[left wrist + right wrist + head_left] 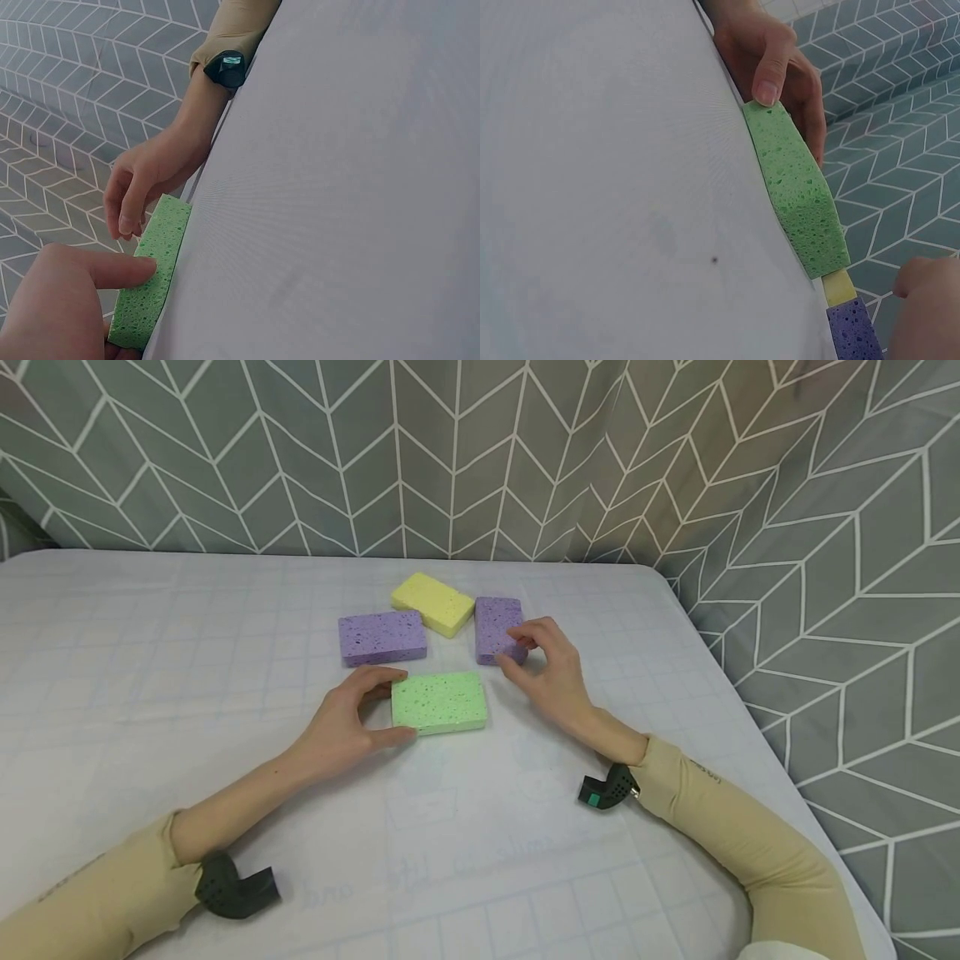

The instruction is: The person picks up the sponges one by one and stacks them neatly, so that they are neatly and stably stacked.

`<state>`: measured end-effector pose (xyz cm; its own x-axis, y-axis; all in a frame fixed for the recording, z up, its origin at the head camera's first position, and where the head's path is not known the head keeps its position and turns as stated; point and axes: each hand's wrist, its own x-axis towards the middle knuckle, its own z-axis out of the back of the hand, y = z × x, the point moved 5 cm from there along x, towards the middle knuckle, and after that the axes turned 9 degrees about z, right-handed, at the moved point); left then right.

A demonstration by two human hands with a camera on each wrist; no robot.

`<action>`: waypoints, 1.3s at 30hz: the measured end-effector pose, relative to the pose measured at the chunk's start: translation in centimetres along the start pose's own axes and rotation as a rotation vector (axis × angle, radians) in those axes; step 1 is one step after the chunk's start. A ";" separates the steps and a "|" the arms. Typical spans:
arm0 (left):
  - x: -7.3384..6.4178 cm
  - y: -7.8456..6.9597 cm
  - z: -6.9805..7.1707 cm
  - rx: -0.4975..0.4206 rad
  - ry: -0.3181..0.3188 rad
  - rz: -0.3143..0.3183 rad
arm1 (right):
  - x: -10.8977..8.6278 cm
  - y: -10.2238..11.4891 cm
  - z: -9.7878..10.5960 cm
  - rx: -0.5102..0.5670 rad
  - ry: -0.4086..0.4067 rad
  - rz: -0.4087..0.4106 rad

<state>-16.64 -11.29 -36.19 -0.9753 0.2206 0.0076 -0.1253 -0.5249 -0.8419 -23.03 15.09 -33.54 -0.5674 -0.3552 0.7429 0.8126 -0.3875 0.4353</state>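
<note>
A green sponge (439, 702) lies flat on the table, its porous face up. My left hand (352, 718) grips it at the left end, thumb on the near edge and fingers at the far corner. In the left wrist view the thumb presses the side of the green sponge (154, 277). My right hand (551, 672) hovers at a purple sponge (497, 628), its loosely bent fingers overlapping the right edge. A gap shows between the thumb and the purple sponge (855, 330) in the right wrist view. Behind the green one are a second purple sponge (382, 637) and a yellow sponge (433, 602).
A white cloth with a faint grid covers the table (150, 693). Its right edge slopes down beside my right sleeve (750, 835). Grey curtains (420, 460) with white chevron lines hang behind and to the right. Dark cameras (232, 885) sit at both wrists.
</note>
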 end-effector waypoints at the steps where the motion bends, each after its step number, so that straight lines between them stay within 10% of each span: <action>1: 0.0 0.0 0.0 0.000 0.000 0.001 | 0.0 -0.1 0.1 -0.015 -0.005 -0.012; 39: 0.1 0.0 0.0 0.017 0.016 0.016 | -0.3 -2.2 -0.8 -0.258 0.227 -0.516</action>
<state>-16.73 -11.27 -36.19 -0.9743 0.2248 -0.0146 -0.1127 -0.5425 -0.8325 -24.74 15.39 -35.07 -0.9159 -0.2279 0.3305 0.3833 -0.7409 0.5514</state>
